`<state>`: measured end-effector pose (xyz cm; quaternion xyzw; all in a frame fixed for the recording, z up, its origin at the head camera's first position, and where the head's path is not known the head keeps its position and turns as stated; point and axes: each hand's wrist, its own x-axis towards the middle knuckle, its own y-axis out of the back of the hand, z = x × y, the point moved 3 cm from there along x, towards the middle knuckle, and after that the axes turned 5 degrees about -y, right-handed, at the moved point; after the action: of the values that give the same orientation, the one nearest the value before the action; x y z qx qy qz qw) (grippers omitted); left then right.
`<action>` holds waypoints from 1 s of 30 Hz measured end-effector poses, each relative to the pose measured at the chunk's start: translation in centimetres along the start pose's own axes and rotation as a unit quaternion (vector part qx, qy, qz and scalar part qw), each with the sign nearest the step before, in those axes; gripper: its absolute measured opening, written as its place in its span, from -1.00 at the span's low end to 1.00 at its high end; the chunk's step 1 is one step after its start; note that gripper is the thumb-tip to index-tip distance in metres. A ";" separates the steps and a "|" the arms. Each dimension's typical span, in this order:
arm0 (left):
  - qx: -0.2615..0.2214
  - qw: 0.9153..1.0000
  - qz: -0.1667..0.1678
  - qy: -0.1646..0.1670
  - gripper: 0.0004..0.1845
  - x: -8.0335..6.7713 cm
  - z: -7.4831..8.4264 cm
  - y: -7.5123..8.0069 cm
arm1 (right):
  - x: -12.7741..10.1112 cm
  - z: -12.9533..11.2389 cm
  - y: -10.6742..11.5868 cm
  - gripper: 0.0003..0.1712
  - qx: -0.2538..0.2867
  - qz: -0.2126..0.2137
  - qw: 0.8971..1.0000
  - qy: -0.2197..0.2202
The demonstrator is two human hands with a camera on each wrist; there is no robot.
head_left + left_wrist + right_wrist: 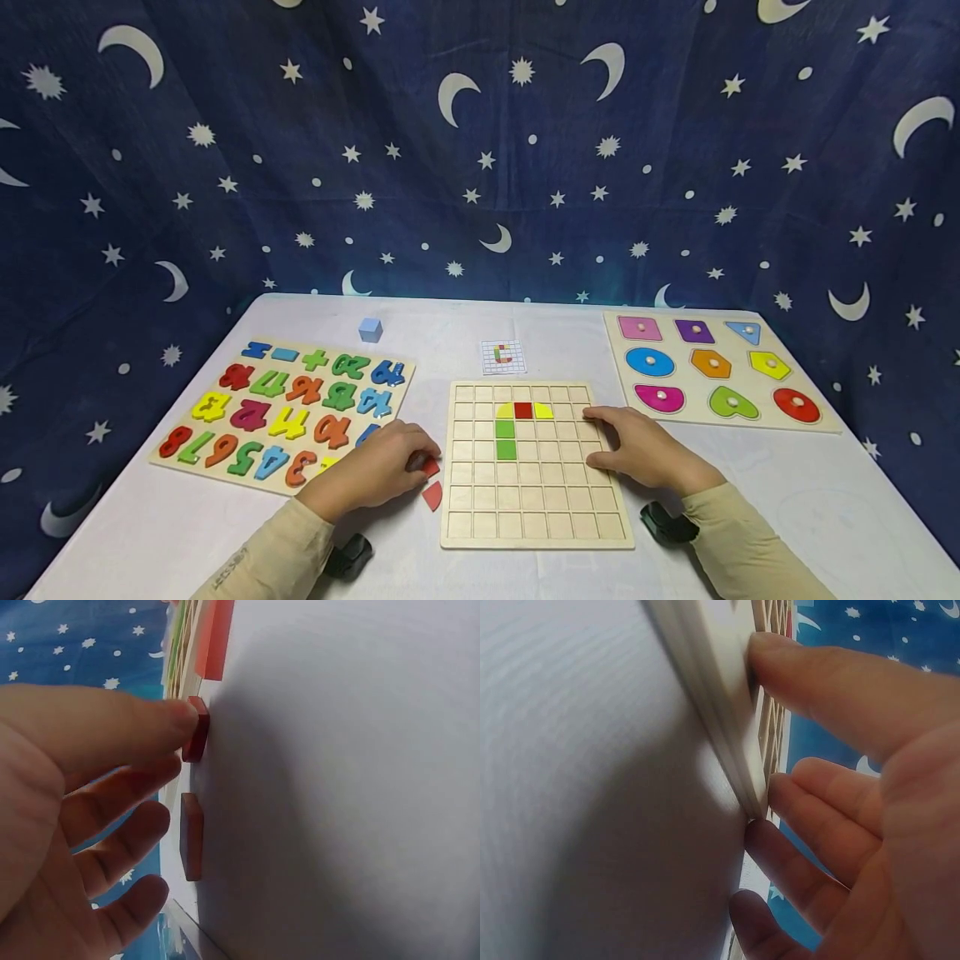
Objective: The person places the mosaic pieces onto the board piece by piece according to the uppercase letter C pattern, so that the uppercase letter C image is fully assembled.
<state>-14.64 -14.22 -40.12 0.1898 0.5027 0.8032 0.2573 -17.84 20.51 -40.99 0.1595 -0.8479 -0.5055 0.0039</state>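
Observation:
My left hand (pixel 378 471) pinches a small flat red piece (pixel 197 739) between thumb and fingertips, low over the white tablecloth. Nearer me lies a red quarter-round piece (pixel 432 496), and a third reddish piece (pixel 192 838) shows under the fingers in the left wrist view. To the right is a wooden grid board (pixel 534 500) with a red square (pixel 522 410), two green squares (pixel 506 450) and yellow rounded pieces (pixel 543 411) in its cells. Fingers loosely spread, my right hand (pixel 648 450) rests thumb and fingertips on the board's right edge.
A pattern card (pixel 503 357) lies beyond the grid board, and a blue cube (pixel 371 330) sits at the back left. The number puzzle board (pixel 258 408) is at left, partly under my left hand; a knobbed shape puzzle (pixel 701 400) is at right.

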 end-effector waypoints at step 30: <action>0.011 1.000 0.011 -0.014 -0.84 0.4 0.3 -0.1 | 0.0 -0.1 0.1 -0.20 -0.002 0.002 1.000 0.001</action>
<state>-14.78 -13.67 -40.10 0.2096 0.5054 0.7978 0.2533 -17.80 20.45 -40.87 0.1579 -0.8474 -0.5069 0.0061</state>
